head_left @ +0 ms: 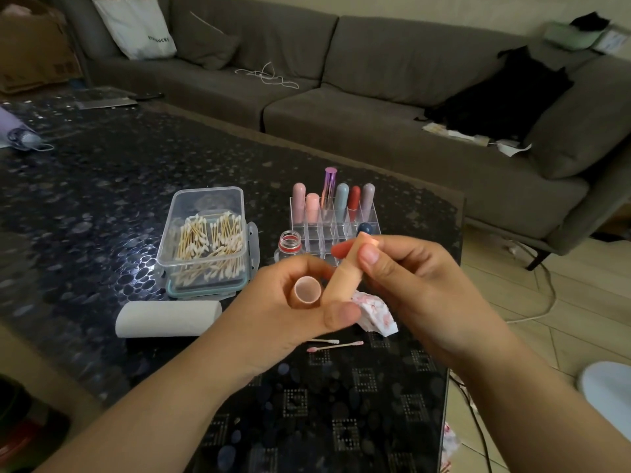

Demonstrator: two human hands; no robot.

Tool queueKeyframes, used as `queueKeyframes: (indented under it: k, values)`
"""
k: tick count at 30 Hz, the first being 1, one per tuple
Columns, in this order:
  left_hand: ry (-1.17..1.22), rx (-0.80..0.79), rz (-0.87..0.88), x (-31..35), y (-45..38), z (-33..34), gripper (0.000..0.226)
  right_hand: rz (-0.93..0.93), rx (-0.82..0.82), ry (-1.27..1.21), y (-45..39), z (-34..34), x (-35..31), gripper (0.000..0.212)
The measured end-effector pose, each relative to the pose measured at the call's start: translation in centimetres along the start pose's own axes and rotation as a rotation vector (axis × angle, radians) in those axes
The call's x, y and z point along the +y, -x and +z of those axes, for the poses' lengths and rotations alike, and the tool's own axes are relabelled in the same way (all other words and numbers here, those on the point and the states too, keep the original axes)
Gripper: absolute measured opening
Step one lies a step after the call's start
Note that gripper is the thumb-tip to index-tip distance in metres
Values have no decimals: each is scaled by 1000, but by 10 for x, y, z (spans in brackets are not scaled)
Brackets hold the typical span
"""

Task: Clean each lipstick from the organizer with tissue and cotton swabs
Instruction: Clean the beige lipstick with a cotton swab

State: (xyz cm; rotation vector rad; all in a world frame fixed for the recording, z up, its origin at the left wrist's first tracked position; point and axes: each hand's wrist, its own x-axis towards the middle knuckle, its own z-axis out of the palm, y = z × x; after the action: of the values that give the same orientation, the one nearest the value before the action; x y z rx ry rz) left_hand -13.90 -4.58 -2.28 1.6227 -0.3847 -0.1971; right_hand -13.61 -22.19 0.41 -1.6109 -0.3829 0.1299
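The lipstick [345, 268], a peach-coloured tube with its reddish bullet showing at the upper end, is held up above the near edge of the table, in front of the organizer. It looks like a small, light, rigid plastic cylinder with a smooth matte skin, so it should be easy to turn between fingertips, though perhaps a little slick. The bullet itself is likely soft and waxy; it would smear or snap under pressure, so the sensible hold is on the barrel, not on the colour.

The left hand [290, 312] grips the lower barrel between thumb and fingers and also keeps the round, hollow cap [307, 291] tucked in its curled fingers, open end facing up. The right hand [409, 285] pinches the upper part of the tube, thumb near the bullet. The two hands are close together, both clamped on the same tube.

Just under them lies a crumpled tissue [379, 315], thin and soft, stained pink. Two used cotton swabs [336, 345] lie on the table beside it, their tips tinted.

Behind stands the clear acrylic organizer [333, 220], hard-edged and gridded, with several pastel lipsticks upright in its back row. A small open clear bottle [289, 245] stands beside it. Further left are a transparent box of cotton swabs [206, 240] and a white tissue roll [167, 319], all on the dark glossy table [85, 199].
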Motion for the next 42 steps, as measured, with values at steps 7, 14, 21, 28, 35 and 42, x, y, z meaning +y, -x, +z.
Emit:
queueKeyframes:
  k: [7,14,21,28,35,42]
  values:
    - [103,64,-22,-7,-1,-1,38,28,-70,-5,0,5,5,25]
    - [443,82,-181,3,-3,-2,26,78,11,217,0,-5,1,28]
    - [206,240,-173,-9,-5,-5,25,112,-49,796,2,-6,1,16]
    - [-129,226,-68,-11,-6,-10,19,96,-36,930,2,-4,3,23]
    - [-143,272,-56,-16,-7,-10,14,23,-40,991,2,8,10,28]
    - [-302,253,0,-16,-6,-10,18,-2,-31,988,-3,10,18,21]
